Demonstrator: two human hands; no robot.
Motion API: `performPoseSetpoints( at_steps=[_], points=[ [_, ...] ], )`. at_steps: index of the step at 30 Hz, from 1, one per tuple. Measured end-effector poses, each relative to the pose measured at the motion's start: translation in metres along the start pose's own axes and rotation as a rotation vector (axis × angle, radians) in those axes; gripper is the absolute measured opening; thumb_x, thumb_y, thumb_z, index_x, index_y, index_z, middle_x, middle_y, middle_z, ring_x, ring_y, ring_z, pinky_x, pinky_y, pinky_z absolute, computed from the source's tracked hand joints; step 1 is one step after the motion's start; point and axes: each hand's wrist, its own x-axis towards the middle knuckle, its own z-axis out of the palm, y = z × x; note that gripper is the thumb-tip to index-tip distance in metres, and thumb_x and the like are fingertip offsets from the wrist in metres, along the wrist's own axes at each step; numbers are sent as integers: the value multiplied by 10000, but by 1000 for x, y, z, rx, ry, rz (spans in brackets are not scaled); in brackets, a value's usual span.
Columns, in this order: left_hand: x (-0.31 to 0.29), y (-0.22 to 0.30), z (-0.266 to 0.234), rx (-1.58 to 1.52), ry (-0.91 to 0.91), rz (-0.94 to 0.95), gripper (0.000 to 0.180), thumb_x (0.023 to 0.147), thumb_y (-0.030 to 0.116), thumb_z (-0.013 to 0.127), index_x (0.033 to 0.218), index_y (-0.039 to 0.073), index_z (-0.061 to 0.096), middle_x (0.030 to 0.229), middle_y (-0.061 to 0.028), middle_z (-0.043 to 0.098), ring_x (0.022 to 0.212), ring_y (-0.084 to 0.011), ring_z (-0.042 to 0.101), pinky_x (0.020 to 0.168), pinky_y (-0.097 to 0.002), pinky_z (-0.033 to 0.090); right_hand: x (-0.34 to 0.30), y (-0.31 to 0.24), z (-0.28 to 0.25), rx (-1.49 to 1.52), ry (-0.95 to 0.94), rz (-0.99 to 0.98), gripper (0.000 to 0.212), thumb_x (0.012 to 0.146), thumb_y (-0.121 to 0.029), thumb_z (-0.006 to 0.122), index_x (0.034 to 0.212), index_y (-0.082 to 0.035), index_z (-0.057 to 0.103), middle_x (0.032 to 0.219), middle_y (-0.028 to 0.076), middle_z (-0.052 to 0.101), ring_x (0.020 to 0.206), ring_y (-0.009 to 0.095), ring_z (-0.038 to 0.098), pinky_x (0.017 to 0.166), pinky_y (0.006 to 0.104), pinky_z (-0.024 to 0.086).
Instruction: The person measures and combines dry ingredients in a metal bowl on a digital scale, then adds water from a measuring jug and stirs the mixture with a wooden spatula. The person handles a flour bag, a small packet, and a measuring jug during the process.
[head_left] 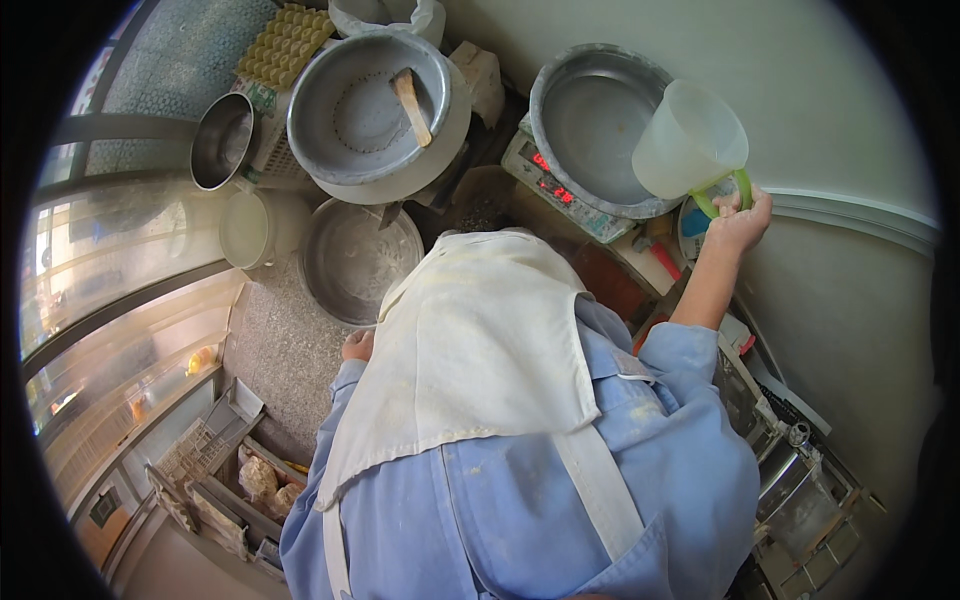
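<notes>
My right hand (740,219) is closed round the green handle of a translucent plastic jug (672,150). The jug is raised at the right, over the right rim of a wide grey metal basin (590,125), and no contents can be made out in it. That basin stands on a scale (545,180) with lit red digits. Low at my left side, my left hand (357,345) is beside the apron, close to the near rim of a floury metal bowl (345,285). Its fingers are mostly hidden.
At the far left, another grey basin (350,70) holds a wooden scraper (410,105). Around it are a small steel bowl (236,125), a lidded tub (246,230) and egg trays (285,45). A red-handled tool (662,262) lies near the scale. A wall (840,110) rises behind the jug.
</notes>
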Motion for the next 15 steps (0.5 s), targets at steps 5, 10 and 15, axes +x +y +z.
performPoseSetpoints(
  at_steps=[5,10,15],
  points=[
    [-6,12,-1,29,-5,14,331,732,224,602,938,-35,598,866,-125,638,791,-170,605,704,-279,474,-2,0,0,0,-1,-28,186,695,-176,540,807,-37,486,810,45,426,619,143,392,512,296,373],
    [-28,37,-1,28,16,-23,318,738,215,615,932,-36,594,855,-122,637,766,-162,603,683,-279,478,-2,-2,1,-6,-27,-24,179,692,-174,539,788,-33,484,769,43,425,583,137,391,504,297,370],
    [-29,31,3,-29,9,-22,305,744,199,618,934,-38,587,851,-120,634,753,-157,599,669,-277,481,0,-4,2,-18,-54,-50,176,693,-175,541,774,-31,483,693,37,420,546,131,393,487,288,355]
  ],
)
